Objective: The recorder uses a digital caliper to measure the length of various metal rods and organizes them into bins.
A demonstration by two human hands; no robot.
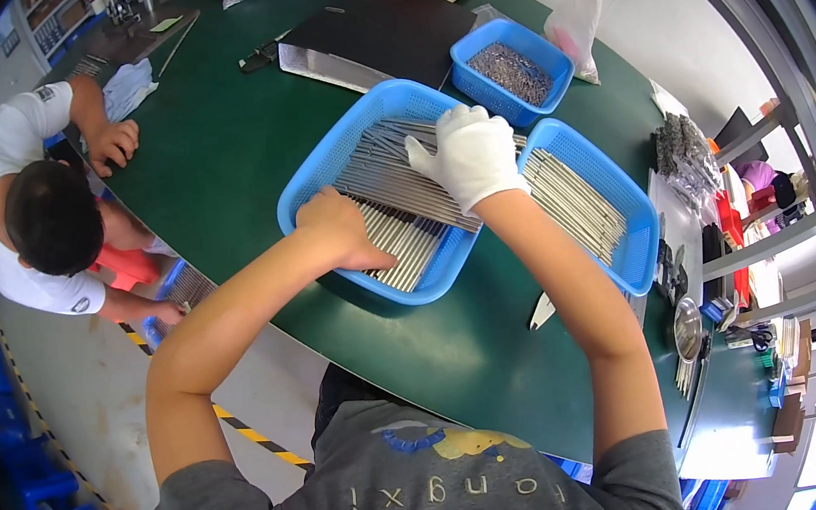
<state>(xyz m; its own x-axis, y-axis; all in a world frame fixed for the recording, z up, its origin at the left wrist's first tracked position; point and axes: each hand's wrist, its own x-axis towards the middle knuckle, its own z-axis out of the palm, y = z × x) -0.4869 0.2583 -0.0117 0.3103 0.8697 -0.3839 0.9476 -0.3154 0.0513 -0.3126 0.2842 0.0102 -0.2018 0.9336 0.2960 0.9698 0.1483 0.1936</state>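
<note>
A blue plastic basket in front of me holds many thin metal rods, lying side by side in layers. My bare left hand rests on the rods at the basket's left side, thumb stretched out over the lighter, lower rods. Its fingertips are partly hidden. On the basket's right side is my right hand in a white glove, fingers curled down over the rod ends and thumb pointing left. What lies under its palm is hidden. A second blue basket with pale rods stands just right.
Behind stands a smaller blue basket of small metal pieces, beside a black binder. A pointed metal tool lies on the green table. Bagged parts are at right. Another person sits at the left edge.
</note>
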